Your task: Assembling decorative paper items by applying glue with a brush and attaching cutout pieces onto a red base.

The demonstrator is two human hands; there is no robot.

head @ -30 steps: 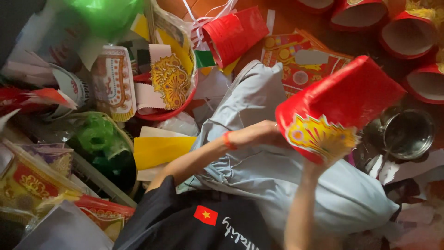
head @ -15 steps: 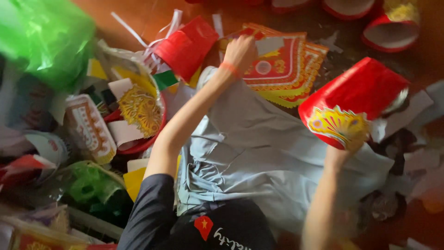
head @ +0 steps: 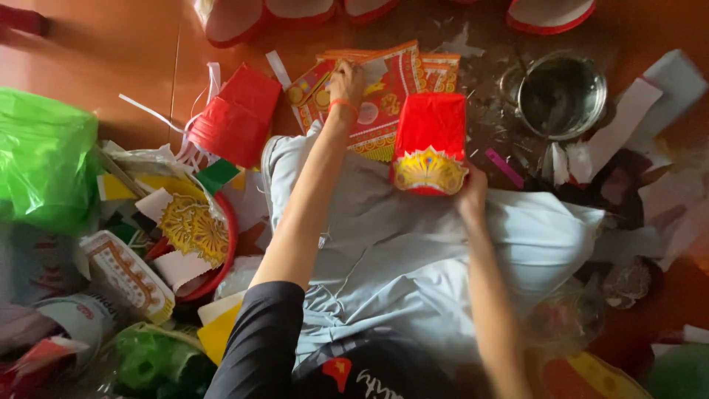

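My right hand (head: 470,196) grips a red paper cup-shaped form (head: 429,140) with a gold patterned rim, held over my lap in grey trousers (head: 399,251). My left hand (head: 347,80), a red band on its wrist, reaches forward and its fingers rest on a stack of printed red and gold paper sheets (head: 384,96) lying on the wooden floor. Whether the fingers pinch a sheet is unclear.
A metal pot (head: 561,92) stands at the far right. Another red paper form (head: 236,114) lies left of the sheets. White-lined red forms (head: 244,15) line the far edge. A green plastic bag (head: 44,159) and gold cut-outs in a red bowl (head: 196,233) sit left.
My left hand has settled onto the printed sheets. My right hand has brought the red form down from the right to above my lap. The view has tilted forward.
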